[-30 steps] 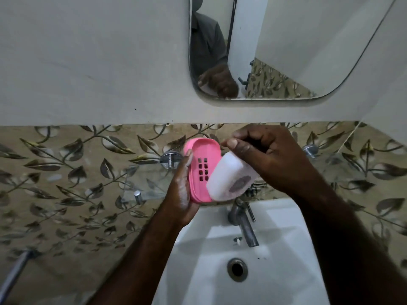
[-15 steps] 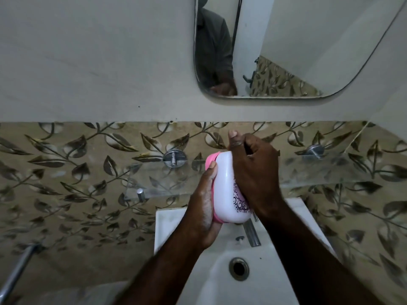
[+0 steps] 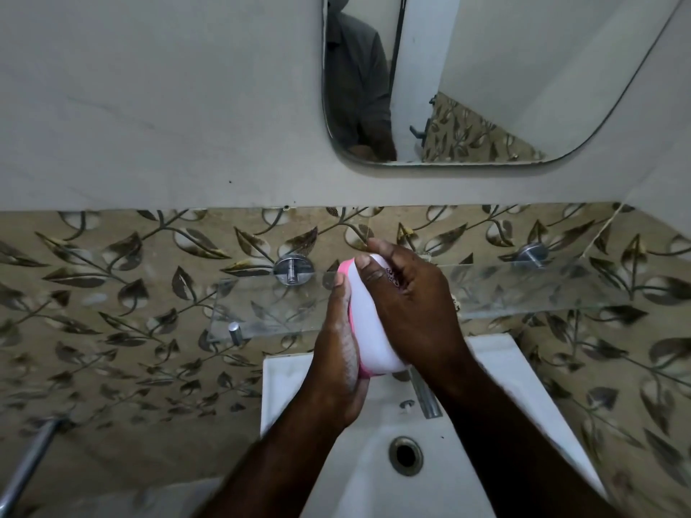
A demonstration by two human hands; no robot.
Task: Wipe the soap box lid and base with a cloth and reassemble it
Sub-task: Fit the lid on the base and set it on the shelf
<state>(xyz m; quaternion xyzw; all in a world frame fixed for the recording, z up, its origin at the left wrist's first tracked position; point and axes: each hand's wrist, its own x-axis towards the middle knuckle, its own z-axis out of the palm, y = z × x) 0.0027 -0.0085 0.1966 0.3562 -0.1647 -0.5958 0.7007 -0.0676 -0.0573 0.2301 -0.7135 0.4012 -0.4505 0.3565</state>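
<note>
Right hand (image 3: 415, 304) lies over the white lid (image 3: 374, 330), fingers curled across its top and far end, grasping it. The left hand (image 3: 336, 360) cups the pink base (image 3: 346, 269) from the other side, thumb tip up at the box's far corner. Together they hold the soap box closed above the sink (image 3: 284, 386), in front of the glass shelf (image 3: 261, 304) and just above the tap (image 3: 426, 398).

The change is plain in the head view, the only 1 there is. 1 second ago the 2 halves were apart, the slotted inside of the base open to the camera and the lid tilted beside it. Half a second ago the lid was already seated on the base. Now the right hand has slid further over the lid, and only a thin pink strip shows along the seam. I judge that the reassembly step is at its end, a last squeeze to seat the lid. No cloth is in sight, so the wiping cannot be checked here.

As for writing, a dark ornamental print peeps out under the right fingers (image 3: 389, 278), mostly covered; no letters, brand or label can be read.
</note>
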